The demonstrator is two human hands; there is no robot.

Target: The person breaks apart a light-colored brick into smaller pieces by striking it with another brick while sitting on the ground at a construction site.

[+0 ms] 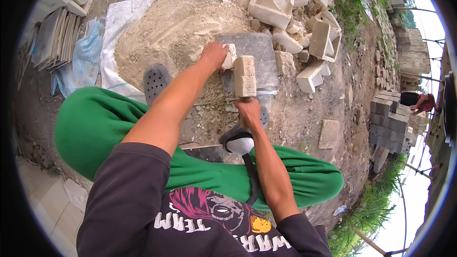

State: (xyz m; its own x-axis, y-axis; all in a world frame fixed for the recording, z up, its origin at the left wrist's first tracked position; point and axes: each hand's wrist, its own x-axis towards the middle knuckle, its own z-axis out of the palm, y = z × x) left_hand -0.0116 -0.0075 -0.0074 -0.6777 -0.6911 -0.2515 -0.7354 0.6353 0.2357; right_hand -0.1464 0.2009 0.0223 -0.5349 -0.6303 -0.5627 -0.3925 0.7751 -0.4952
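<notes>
My right hand is wrapped round the short handle of a mallet. The mallet's thick, pale, block-shaped head hangs over a dark grey slab on the ground. Just left of it, my left hand grips a whitish chunk of block at the slab's left edge. Its fingertips curl over the chunk's top, and part of the chunk is hidden by the hand. Another pale, rough block stands against the slab's right side.
Beyond my left hand, sandy crumbled material lies heaped on a white sheet. Broken hollow pale blocks are piled at the far right. Thin boards lean at the left. Farther right, a person is beside stacked grey blocks.
</notes>
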